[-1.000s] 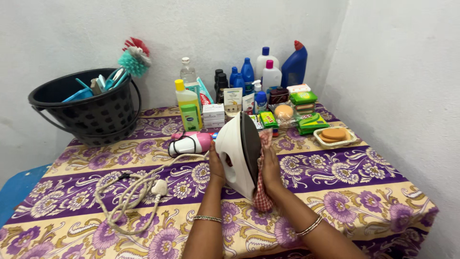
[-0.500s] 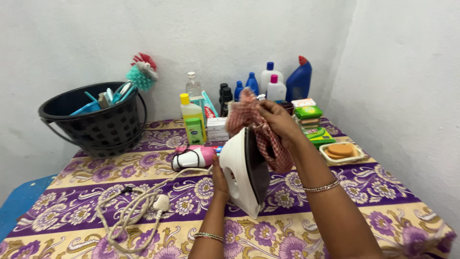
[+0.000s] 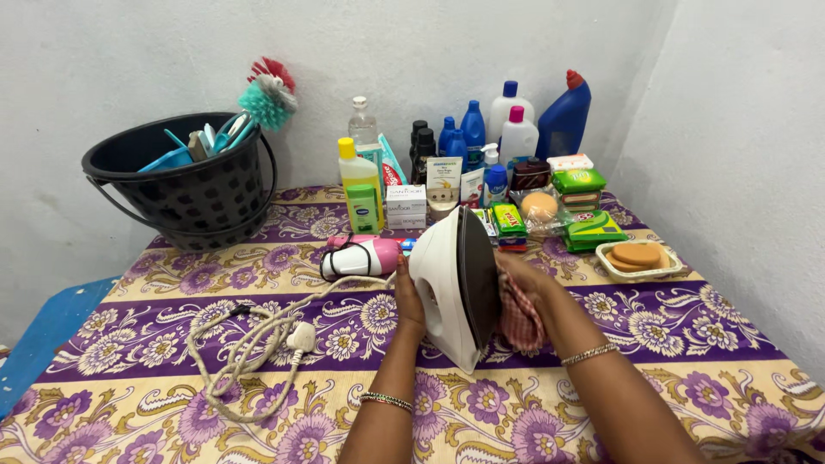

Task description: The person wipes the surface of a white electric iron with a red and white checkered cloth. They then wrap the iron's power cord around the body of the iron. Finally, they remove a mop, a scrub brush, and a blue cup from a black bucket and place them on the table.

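Left hand: the left hand point(image 3: 410, 301) is being held upright from below, fingers wrapped around the body of the white iron point(image 3: 451, 288).
Right hand: the right hand point(image 3: 526, 282) is being reached in from the right, fingers closed on a red checked cloth point(image 3: 519, 320).
Iron: it is being held tilted on edge above the floral tablecloth point(image 3: 670, 335), dark soleplate turned toward the right hand.
Cloth: it is being pressed against the soleplate, bunched under the fingers.
Cord: the cord point(image 3: 249, 344) is lying coiled left of the iron.

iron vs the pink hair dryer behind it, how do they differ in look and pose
The iron is white with a dark soleplate, held up on edge by the left hand; the hair dryer is pink and white, lying flat on the cloth, untouched. The iron looks larger. The right hand presses a checked cloth to the iron; both have cords.
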